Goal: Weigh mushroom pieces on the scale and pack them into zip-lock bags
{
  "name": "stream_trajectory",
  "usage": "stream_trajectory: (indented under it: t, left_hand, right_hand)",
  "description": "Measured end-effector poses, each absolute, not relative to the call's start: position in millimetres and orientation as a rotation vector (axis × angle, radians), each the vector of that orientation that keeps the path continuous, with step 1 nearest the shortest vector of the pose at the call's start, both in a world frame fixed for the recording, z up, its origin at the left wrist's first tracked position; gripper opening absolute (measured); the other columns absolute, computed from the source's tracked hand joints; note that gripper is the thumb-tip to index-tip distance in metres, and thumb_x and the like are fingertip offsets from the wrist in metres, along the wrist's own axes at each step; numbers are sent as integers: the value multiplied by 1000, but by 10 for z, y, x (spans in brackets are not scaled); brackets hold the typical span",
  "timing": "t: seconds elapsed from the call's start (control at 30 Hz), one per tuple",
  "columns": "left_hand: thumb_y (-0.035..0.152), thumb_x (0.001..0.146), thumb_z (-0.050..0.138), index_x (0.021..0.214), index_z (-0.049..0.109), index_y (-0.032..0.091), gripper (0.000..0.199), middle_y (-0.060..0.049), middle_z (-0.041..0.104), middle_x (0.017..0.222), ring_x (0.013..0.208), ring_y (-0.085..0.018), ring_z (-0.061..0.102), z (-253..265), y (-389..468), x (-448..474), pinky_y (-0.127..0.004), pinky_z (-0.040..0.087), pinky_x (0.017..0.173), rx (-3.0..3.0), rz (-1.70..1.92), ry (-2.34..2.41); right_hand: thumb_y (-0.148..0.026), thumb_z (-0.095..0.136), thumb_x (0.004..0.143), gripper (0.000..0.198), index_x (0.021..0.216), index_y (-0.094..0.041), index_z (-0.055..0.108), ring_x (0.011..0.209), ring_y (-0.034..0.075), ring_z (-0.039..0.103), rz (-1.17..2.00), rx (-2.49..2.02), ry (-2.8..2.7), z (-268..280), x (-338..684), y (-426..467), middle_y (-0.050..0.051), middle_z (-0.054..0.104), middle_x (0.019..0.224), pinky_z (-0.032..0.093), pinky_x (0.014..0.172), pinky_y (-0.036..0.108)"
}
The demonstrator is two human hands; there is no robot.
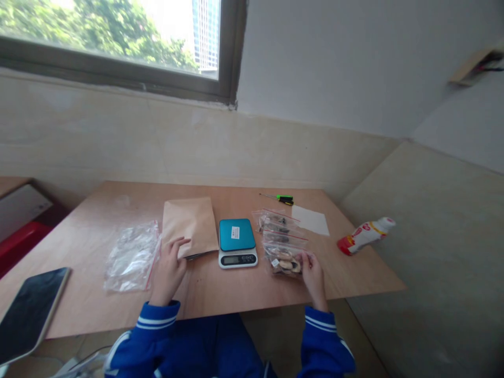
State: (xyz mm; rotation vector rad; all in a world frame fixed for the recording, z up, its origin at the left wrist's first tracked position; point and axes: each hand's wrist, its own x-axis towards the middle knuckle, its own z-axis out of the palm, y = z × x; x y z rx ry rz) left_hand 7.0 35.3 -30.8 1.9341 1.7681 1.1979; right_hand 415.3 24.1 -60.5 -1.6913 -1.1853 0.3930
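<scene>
At ten o'clock lies a clear plastic bag; at eleven, a brown paper envelope, its near-left corner under my loosely spread left hand. A teal-topped digital scale sits at twelve. At one, my right hand pinches the right edge of a zip bag of brown slices.

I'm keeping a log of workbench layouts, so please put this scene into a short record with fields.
left hand: at the near left corner of the brown envelope
right hand: fingers pinching the right edge of a clear bag of tan pieces
scale: teal top, between envelope and bags; reading not legible
other filled bags: beyond the nearest one
clear plastic bag: left of the envelope
screwdrivers: beyond the filled bags
bottle: right side, red and white
</scene>
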Motion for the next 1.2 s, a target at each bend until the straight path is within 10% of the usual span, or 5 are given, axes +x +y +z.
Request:
stream_trajectory:
  t: [0.63, 0.97, 1.2]
  left_hand:
    - [48, 78, 56, 92, 70, 29, 28, -3, 72, 105, 94, -24, 67, -320, 460, -352, -29, 50, 73, 1791, 1062, 1866]
    - [43, 76, 65, 89, 75, 31, 20, -2, 72, 68, 67, -23, 65, 256, 421, -121, -25, 34, 53, 1757, 1251, 2260]
    - [45, 76, 65, 90, 75, 31, 22, 0, 74, 72, 71, -22, 68, 337, 316, -37, -26, 42, 59, 1552, 1471, 2177]
  right_hand:
    - [-44, 48, 84, 51, 116, -4, 48, 111, 37, 46, -368, -1824, -1274, -399, 4082, 583, 28, 52, 114, 36, 93, 58]
    - [-16, 35, 95, 31, 113, -23, 59, 111, 17, 57, 592, -900, -2037, 569, 2231, 316, 6, 64, 112, 45, 98, 34]
    - [-9, 41, 92, 31, 116, -14, 60, 112, 20, 58, 358, -917, -2437, 510, 1587, 373, 9, 65, 116, 46, 99, 34]
